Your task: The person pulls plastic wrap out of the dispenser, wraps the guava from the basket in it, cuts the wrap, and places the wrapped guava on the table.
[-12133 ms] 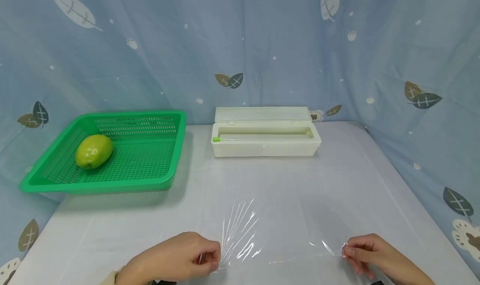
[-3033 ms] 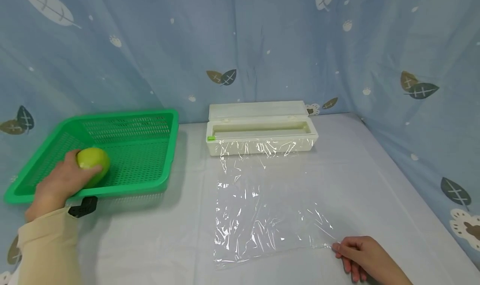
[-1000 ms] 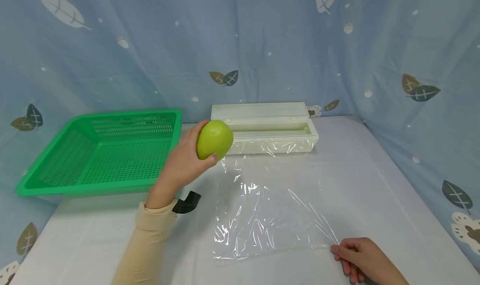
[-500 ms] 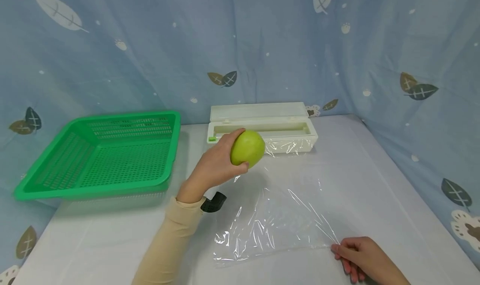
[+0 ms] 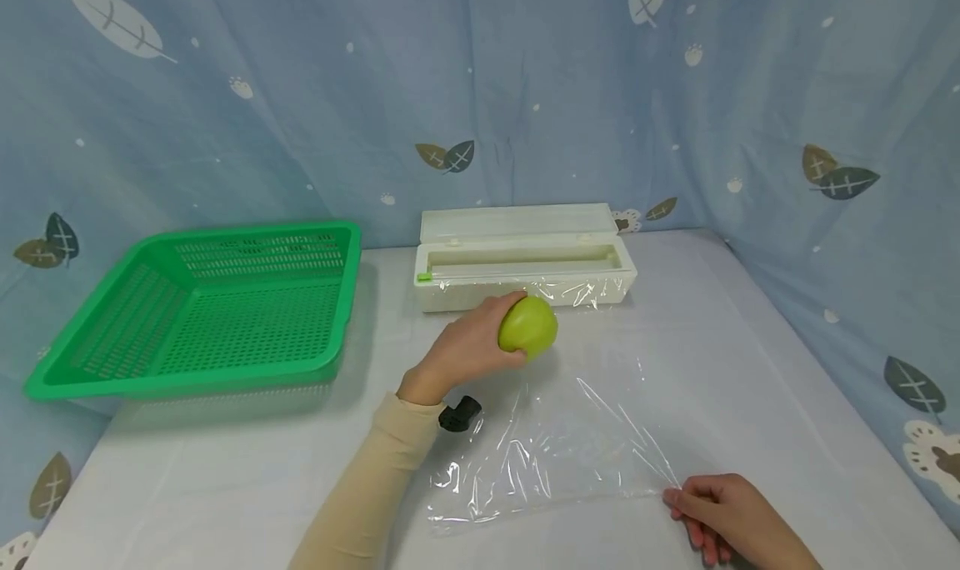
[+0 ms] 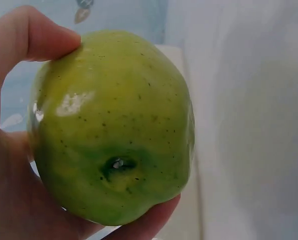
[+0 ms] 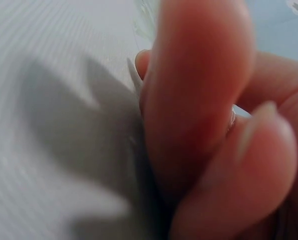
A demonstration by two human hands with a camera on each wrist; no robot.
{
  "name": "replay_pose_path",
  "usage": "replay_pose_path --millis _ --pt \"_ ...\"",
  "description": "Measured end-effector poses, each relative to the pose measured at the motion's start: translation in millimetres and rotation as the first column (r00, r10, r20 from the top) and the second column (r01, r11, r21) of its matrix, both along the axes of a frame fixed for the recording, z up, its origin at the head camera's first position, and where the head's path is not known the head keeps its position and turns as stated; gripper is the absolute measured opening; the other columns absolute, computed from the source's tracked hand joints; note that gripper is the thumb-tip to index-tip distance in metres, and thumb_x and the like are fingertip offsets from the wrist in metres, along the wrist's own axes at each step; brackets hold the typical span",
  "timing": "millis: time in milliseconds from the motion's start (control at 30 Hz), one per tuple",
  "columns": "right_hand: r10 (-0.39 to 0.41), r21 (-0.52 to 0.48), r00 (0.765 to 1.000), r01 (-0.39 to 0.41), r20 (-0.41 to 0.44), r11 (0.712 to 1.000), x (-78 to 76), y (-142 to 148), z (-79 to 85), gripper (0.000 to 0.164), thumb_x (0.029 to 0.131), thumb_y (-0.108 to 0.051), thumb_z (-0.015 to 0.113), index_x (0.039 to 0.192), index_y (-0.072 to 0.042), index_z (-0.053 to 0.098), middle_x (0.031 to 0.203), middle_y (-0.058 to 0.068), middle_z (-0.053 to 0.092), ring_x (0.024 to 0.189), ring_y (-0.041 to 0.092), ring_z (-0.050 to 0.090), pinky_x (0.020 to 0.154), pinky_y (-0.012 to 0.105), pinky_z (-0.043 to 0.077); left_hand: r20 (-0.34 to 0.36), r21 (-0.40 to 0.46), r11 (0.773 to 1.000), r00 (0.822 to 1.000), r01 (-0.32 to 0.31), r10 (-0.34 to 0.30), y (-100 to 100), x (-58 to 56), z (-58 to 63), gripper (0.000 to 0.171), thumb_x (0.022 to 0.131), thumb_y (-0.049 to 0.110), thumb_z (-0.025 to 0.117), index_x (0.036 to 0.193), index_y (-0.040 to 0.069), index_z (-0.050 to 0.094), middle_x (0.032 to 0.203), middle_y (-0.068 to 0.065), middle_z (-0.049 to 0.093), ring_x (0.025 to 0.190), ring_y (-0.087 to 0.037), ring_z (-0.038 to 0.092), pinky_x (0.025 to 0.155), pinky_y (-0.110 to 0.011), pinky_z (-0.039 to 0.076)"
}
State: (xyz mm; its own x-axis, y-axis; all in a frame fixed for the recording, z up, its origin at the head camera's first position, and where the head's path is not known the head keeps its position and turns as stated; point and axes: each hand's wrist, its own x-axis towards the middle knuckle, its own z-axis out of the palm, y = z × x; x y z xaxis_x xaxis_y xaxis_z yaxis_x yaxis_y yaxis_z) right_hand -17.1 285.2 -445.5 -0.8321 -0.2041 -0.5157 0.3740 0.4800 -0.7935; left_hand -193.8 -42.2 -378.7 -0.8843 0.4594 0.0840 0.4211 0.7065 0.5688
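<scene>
In the head view, my left hand (image 5: 472, 345) grips a smooth yellow-green fruit (image 5: 529, 327) over the far part of the cling film (image 5: 540, 453). The left wrist view shows the fruit (image 6: 114, 125) close up, with dark specks and a stem dimple; fingers and thumb wrap its side. The clear film runs from a white dispenser box (image 5: 525, 291) towards me, creased and shiny. My right hand (image 5: 731, 512) pinches its near right corner. Curled fingers (image 7: 198, 90) fill the right wrist view, close to the tabletop; the pinched film is barely visible there.
A green plastic basket (image 5: 187, 378) with perforated sides stands at the left and holds nothing. The dispenser's lid (image 5: 517, 222) is raised at the back, with a small green slider (image 5: 425, 277) on its front edge. A blue patterned curtain (image 5: 300, 95) encloses the white table (image 5: 262, 478).
Earlier both hands held the film's near edge. The left hand then took the fruit from the basket, carried it right past the dispenser and lowered it towards the film. The right hand kept its corner.
</scene>
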Motion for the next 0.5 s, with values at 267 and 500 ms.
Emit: replay_pose_path --millis 267,500 --pt "0.022 0.001 1.0 -0.022 -0.006 1.0 -0.3 1.3 2.4 0.041 0.087 -0.04 0.053 0.075 -0.001 0.058 0.057 0.009 0.055 0.043 0.017 0.051 0.041 0.033 0.044 -0.042 -0.102 0.995 0.999 0.017 -0.021 14.5 3.1 -12.8 0.078 0.066 0.045 0.061 0.136 0.037 0.027 0.118 0.005 0.045 0.085 -0.011 0.049 0.062 -0.032 0.043" --pt "0.007 -0.007 1.0 -0.007 0.028 1.0 -1.2 -0.2 3.2 0.043 0.087 -0.042 0.053 0.076 -0.001 0.058 0.058 0.008 0.055 0.044 0.018 0.051 0.042 0.034 0.045 -0.053 -0.173 0.983 0.996 0.066 -0.076 18.2 6.4 -17.4 0.08 0.067 0.044 0.062 0.138 0.034 0.027 0.123 0.003 0.042 0.091 -0.011 0.048 0.059 -0.031 0.043"
